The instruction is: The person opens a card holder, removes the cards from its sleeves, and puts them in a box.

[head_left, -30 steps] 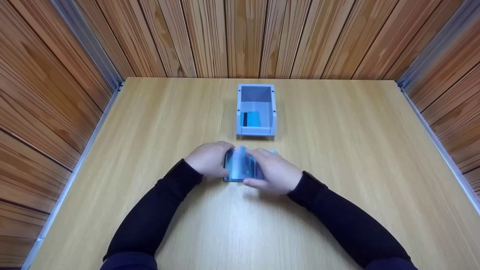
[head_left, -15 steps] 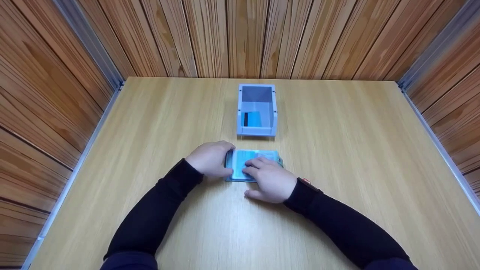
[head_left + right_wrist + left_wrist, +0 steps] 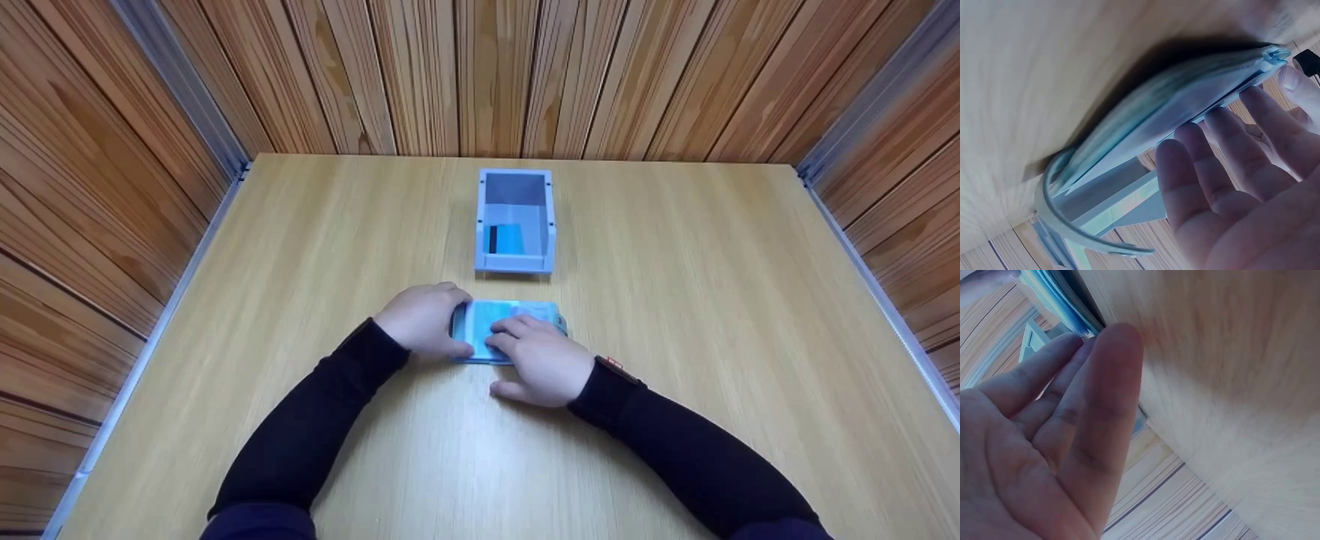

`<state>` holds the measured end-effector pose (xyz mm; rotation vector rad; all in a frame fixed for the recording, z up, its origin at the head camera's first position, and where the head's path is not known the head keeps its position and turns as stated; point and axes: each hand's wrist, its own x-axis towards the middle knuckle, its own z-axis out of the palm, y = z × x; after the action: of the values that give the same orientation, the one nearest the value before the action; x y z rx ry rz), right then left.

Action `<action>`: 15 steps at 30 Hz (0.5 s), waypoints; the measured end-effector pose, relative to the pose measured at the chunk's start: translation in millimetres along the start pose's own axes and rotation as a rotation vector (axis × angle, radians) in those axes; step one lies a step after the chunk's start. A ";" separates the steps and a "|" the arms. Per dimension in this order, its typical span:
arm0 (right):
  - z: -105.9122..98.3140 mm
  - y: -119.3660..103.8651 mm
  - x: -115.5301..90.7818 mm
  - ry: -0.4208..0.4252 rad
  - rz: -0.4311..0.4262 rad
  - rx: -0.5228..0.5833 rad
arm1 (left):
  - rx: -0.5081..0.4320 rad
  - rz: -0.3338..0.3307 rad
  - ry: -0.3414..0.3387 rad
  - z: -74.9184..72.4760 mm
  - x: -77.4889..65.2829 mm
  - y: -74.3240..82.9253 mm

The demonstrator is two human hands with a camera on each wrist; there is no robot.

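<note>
A card holder (image 3: 541, 309) with light-blue clear sleeves lies on the table in front of me. My left hand (image 3: 425, 320) is at its left end, thumb at the near corner and fingertips at the far corner. In the left wrist view the thumb (image 3: 1112, 382) is straight and overlaps the sleeve edges. My right hand (image 3: 544, 360) rests its fingertips on the top sleeve, fingers spread, thumb off the near edge. The right wrist view shows the holder's stacked sleeves (image 3: 1168, 109) from the side and a curved strap (image 3: 1053, 208) sticking out at one end.
A grey-blue open bin (image 3: 514, 264) stands just beyond the card holder. Inside lies a blue card (image 3: 508, 239) with a black stripe. Wood-plank walls (image 3: 487, 75) enclose the wooden table (image 3: 675, 262) at the back and sides.
The right hand turned a clear sleeve over, then came down on the top sleeve and stays there. The left thumb has slid slightly right onto the holder's edge.
</note>
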<state>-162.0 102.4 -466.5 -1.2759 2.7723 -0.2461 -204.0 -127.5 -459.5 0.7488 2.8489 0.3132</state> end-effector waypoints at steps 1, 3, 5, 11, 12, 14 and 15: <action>0.0 0.2 -0.1 0.004 -0.002 0.002 | 0.001 0.004 0.004 0.0 0.1 0.2; -0.2 0.8 -0.1 0.008 -0.005 0.008 | 0.003 0.009 0.010 0.3 0.6 0.5; -1.1 1.8 0.0 0.005 -0.003 0.029 | 0.005 0.006 0.011 0.2 0.8 0.8; -11.9 9.5 1.4 0.053 0.063 0.208 | 0.007 -0.004 0.018 -0.1 0.3 2.3; -14.8 11.8 1.9 0.071 0.080 0.246 | 0.007 -0.008 0.018 0.0 0.1 2.7; -21.5 17.1 2.9 0.089 0.121 0.313 | 0.008 -0.017 0.014 0.4 -0.1 3.4; -24.7 20.1 3.6 0.088 0.139 0.342 | 0.007 -0.022 0.010 0.7 0.0 3.9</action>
<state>-182.7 115.4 -445.8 -1.0083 2.7142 -0.7449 -202.1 -124.1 -459.2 0.7180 2.8673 0.3043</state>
